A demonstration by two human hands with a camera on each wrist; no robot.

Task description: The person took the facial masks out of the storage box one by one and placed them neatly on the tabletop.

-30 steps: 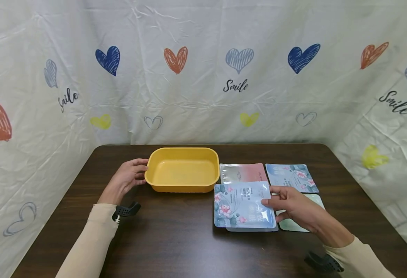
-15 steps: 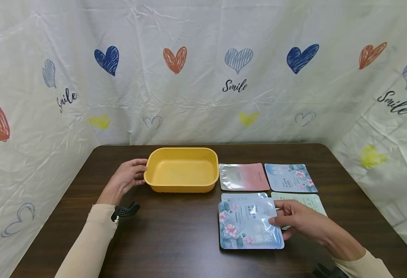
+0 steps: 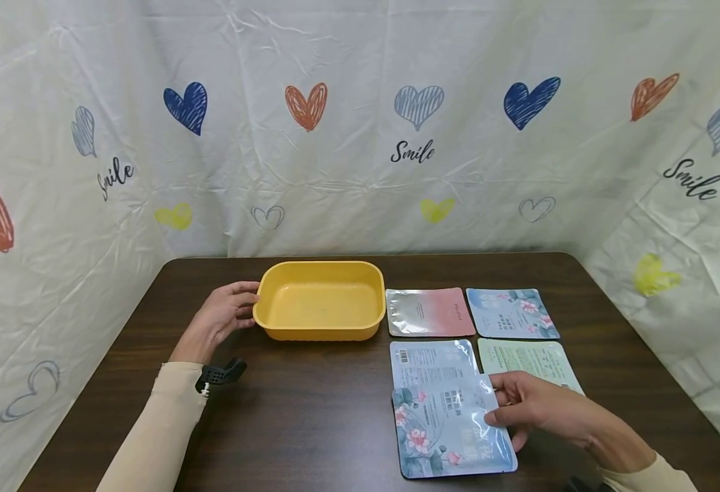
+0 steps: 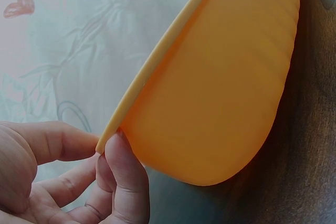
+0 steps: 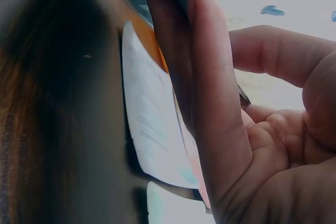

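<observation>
My left hand (image 3: 221, 320) is at the left end of a yellow plastic basin (image 3: 320, 333). In the left wrist view the thumb and fingers pinch the rim of the basin (image 4: 210, 87). My right hand (image 3: 538, 406) pinches the right edge of a blue sheet mask packet (image 3: 452, 430) with pink flowers, thumb on top. That packet partly covers another blue packet (image 3: 436, 359) printed with text and a barcode. In the right wrist view the fingers (image 5: 215, 87) hide much of the held packet.
Behind lie a pink and silver packet (image 3: 430, 313) and a blue flowered packet (image 3: 514, 313). A pale green packet (image 3: 529, 360) lies partly behind my right hand. All are on the dark wooden table (image 3: 298, 424). A white curtain with hearts (image 3: 360, 232) hangs behind and at both sides.
My right hand has drawn the flowered packet toward me and slightly right, uncovering the pink packet and much of the blue packet beneath. My left hand stays at the basin.
</observation>
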